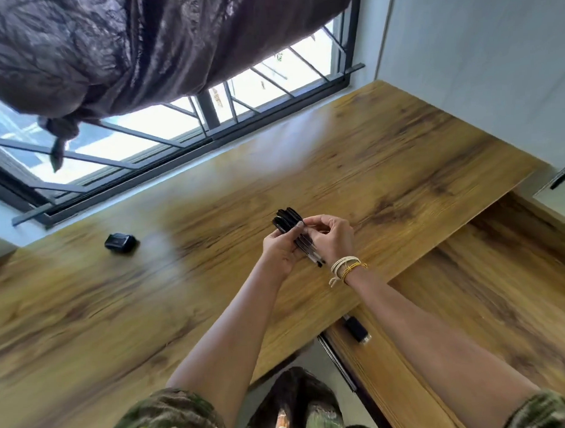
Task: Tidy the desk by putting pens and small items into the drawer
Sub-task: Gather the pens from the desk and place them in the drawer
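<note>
Holding bundle of black-capped clear plastic pens (pixel 296 234) above wooden desk (pixel 401 165) middle: left hand (pixel 281 249) and right hand (pixel 331 239) both gripped it. Risk: loose bundle fanning, pens slipping before open drawer (pixel 470 303) at right edge.

There is one view only, from a wide-angle camera on the person's head. It looks forward and steeply down across the wooden bench (pixel 305 168) toward the window (pixel 175 121) at its far edge. The picture is tilted and bowed at the sides. Both forearms reach in from the bottom edge, close to the lens.
</note>
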Tool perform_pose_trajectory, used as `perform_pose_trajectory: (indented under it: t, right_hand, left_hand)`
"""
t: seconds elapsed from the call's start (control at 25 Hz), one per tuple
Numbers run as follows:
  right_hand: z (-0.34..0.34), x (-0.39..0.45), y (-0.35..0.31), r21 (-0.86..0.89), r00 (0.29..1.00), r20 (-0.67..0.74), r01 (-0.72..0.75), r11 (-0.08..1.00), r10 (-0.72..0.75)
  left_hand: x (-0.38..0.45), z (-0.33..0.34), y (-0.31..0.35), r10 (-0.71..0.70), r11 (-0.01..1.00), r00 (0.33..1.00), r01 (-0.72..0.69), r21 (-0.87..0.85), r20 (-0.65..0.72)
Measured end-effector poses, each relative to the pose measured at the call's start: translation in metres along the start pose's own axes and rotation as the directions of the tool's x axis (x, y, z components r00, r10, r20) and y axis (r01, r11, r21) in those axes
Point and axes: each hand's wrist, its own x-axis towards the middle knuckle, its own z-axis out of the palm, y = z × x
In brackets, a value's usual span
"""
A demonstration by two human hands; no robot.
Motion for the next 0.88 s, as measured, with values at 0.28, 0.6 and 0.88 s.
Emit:
perform_pose_trajectory:
  t: [0.28,0.6,0.88]
  right_hand:
    - [0.007,-0.026,-0.013,0.091,0.954,0.294,-0.084,0.992,0.054]
    - [0.017,-0.075,-0.029,0.147,0.894,0.446,-0.102,0.984,0.026]
    - [0.008,-0.123,-0.023,0.169,0.921,0.385,-0.127,0.977,0.053]
  left_hand:
    - [-0.037,-0.051,0.011,0.143,0.955,0.990,-0.139,0.261,0.004]
    - [-0.082,-0.102,0.015,0.144,0.924,0.987,-0.161,0.348,0.073]
    - [-0.120,-0.110,-0.010,0.124,0.927,0.987,-0.151,0.344,0.097]
